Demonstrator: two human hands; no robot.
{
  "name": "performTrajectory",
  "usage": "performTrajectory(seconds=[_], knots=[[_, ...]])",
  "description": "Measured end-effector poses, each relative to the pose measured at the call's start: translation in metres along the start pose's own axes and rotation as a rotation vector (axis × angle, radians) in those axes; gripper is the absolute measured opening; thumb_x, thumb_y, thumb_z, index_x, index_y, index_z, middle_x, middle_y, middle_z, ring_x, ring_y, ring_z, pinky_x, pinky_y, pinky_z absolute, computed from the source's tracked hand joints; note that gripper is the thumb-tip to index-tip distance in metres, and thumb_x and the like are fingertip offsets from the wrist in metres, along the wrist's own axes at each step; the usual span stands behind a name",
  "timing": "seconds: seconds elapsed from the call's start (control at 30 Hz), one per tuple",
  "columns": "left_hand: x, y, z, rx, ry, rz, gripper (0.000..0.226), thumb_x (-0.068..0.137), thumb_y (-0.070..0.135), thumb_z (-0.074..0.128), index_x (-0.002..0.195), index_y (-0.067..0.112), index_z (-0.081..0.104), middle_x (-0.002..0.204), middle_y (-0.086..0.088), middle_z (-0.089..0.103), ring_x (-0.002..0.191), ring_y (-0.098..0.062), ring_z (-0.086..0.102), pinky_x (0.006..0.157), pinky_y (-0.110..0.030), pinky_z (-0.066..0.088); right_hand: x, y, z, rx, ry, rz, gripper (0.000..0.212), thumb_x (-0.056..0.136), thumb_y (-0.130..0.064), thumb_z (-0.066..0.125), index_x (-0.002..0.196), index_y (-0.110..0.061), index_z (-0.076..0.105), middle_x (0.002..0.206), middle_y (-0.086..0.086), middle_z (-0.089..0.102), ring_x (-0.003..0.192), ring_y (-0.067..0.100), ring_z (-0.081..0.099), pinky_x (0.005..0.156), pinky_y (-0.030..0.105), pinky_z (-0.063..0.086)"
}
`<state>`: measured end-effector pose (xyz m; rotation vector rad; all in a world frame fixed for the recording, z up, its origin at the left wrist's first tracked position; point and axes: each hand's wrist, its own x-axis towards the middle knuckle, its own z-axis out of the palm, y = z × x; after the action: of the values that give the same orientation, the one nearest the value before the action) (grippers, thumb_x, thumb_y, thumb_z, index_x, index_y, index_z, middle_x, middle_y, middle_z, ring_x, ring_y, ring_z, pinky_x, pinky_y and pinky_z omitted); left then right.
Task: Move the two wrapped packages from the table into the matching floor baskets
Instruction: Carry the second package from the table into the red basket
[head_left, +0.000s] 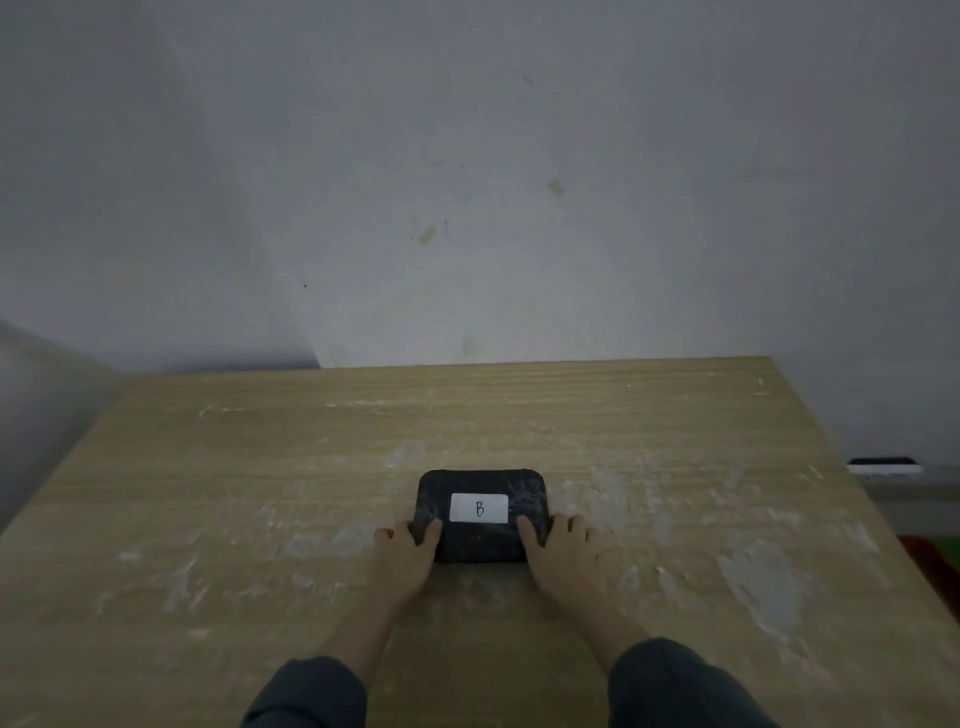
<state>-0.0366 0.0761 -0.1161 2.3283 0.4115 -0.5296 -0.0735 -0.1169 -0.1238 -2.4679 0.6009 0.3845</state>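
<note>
One black wrapped package (480, 486) with a white label marked "B" lies flat in the middle of the wooden table (260, 467). My left hand (408, 556) grips its near left corner, thumb on top. My right hand (558, 551) grips its near right corner the same way. The package rests on the table between both hands. No second package and no floor basket can be identified in view.
A grey-white wall rises right behind the table's far edge. A small dark and white object (883, 466) sits low past the table's right edge, and something red (930, 558) shows below that edge. The tabletop is scuffed with pale marks.
</note>
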Motion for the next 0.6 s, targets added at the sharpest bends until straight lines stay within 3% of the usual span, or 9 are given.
performTrajectory(seconds=[0.1,0.17,0.23,0.27,0.37,0.5,0.6], knots=[[0.002,0.0,0.008,-0.113,0.005,0.008,0.068,0.09,0.053,0.046,0.135,0.003,0.04,0.137,-0.019,0.043,0.119,-0.034,0.05,0.1,-0.043,0.047,-0.004,-0.007,0.007,0.039,0.038,0.01,0.07,0.09,-0.063,0.036,0.131,-0.007,0.04,0.134,0.015,0.042,0.124,0.032,0.039,0.101,0.042,0.038],[-0.001,0.004,0.008,-0.244,0.065,0.02,0.063,0.088,0.053,0.05,0.127,0.003,0.043,0.126,-0.016,0.054,0.111,-0.033,0.056,0.09,-0.04,0.051,-0.004,-0.013,0.0,0.226,0.071,-0.035,0.057,0.09,-0.057,0.044,0.123,-0.011,0.043,0.12,0.01,0.051,0.104,0.022,0.052,0.084,0.029,0.047],[-0.004,0.014,0.004,-0.352,0.111,0.062,0.051,0.087,0.052,0.052,0.112,0.009,0.044,0.106,-0.008,0.059,0.097,-0.029,0.06,0.078,-0.039,0.053,-0.006,-0.02,-0.011,0.494,0.13,-0.065,0.038,0.09,-0.047,0.054,0.112,-0.017,0.045,0.101,-0.002,0.058,0.078,0.003,0.054,0.06,0.01,0.045],[-0.005,0.02,0.002,-0.391,0.129,0.093,0.045,0.087,0.051,0.053,0.105,0.012,0.042,0.095,-0.002,0.058,0.091,-0.026,0.061,0.076,-0.041,0.055,-0.006,-0.022,-0.017,0.591,0.176,-0.086,0.031,0.09,-0.043,0.057,0.107,-0.02,0.045,0.093,-0.005,0.059,0.074,-0.002,0.054,0.054,0.008,0.045],[-0.014,0.048,0.003,-0.473,0.166,0.166,0.04,0.088,0.047,0.054,0.102,0.011,0.04,0.086,0.002,0.055,0.079,-0.02,0.06,0.073,-0.046,0.057,-0.004,-0.023,-0.036,0.785,0.23,-0.092,0.028,0.089,-0.04,0.058,0.106,-0.024,0.042,0.092,-0.003,0.063,0.081,0.007,0.063,0.06,0.02,0.053],[-0.03,0.085,0.018,-0.479,0.212,0.252,0.04,0.09,0.043,0.054,0.105,0.007,0.042,0.079,0.008,0.052,0.068,-0.007,0.053,0.053,-0.02,0.041,-0.002,-0.005,-0.066,0.844,0.281,-0.071,0.026,0.09,-0.039,0.056,0.105,-0.022,0.044,0.091,-0.004,0.064,0.08,0.01,0.065,0.061,0.027,0.054],[-0.048,0.109,0.037,-0.446,0.184,0.29,0.044,0.091,0.04,0.053,0.112,0.002,0.044,0.087,0.0,0.054,0.071,-0.014,0.054,0.059,-0.026,0.042,-0.006,0.025,-0.088,0.86,0.299,-0.052,0.026,0.09,-0.042,0.056,0.103,-0.021,0.046,0.092,0.001,0.066,0.081,0.018,0.066,0.066,0.037,0.057]])
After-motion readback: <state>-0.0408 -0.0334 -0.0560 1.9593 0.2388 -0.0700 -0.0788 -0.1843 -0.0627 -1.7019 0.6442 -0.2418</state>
